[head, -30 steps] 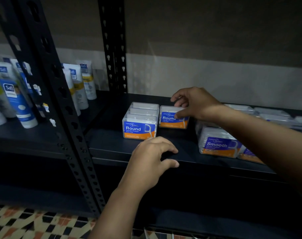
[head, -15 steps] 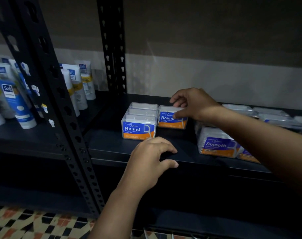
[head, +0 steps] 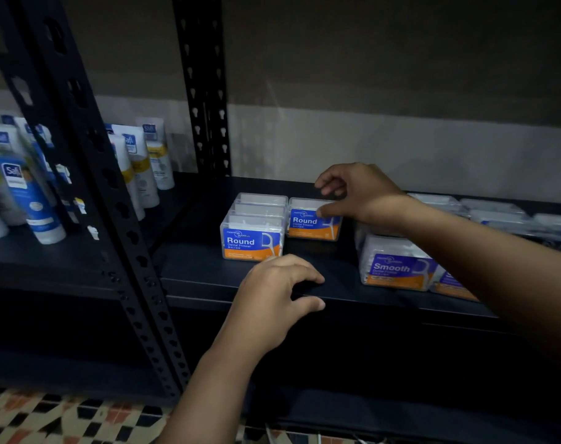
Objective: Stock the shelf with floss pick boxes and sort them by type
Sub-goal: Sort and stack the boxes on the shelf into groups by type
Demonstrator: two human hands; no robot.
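The right hand (head: 359, 192) reaches over the far "Round" box (head: 311, 222) on the dark shelf (head: 202, 270), thumb on its front label, the grip loosely curled around it. The left hand (head: 272, 299) holds the shelf's near edge. "Smooth" boxes (head: 394, 267) stand to the right.

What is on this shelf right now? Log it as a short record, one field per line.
shelf: black metal shelf
Round boxes: a row running front to back, plus one Round box beside it, farther back
Smooth boxes: front Smooth box, more behind and to its right
right hand: right hand over the single Round box, thumb on its front label; firmness of grip unclear
left hand: left hand curled on the shelf's front edge
neighbouring bay: white tubes standing
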